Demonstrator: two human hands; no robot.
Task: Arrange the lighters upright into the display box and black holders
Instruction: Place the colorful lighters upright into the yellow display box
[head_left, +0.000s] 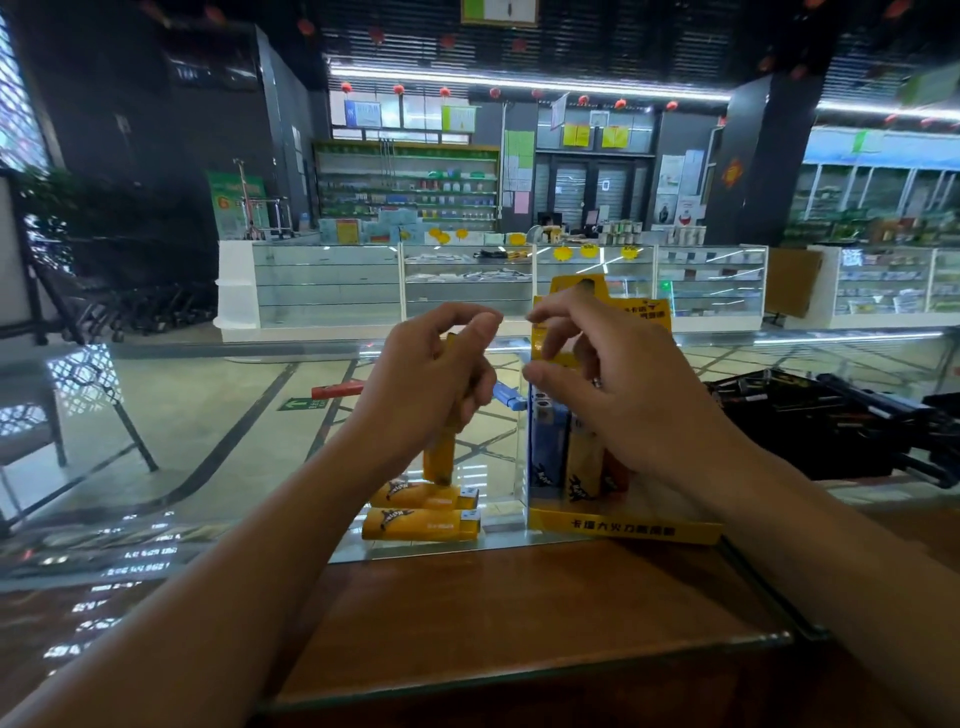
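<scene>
My left hand (431, 384) grips a yellow lighter (440, 460) upright above the glass counter, its top hidden in my fingers. My right hand (613, 384) hovers with curled fingers over the yellow display box (623, 527); whether it pinches anything I cannot tell. Inside the box stand a blue lighter (546, 447), a yellow one (582, 462) and an orange one (615, 478). Two yellow lighters (421, 522) lie flat on the glass left of the box. A blue lighter (506, 395) lies behind my left hand. Black holders (831, 431) sit at the right.
A red lighter (337, 389) lies farther back on the glass counter (156, 467). A wooden panel (519, 613) shows under the glass near me. Behind the counter are shop showcases and shelves.
</scene>
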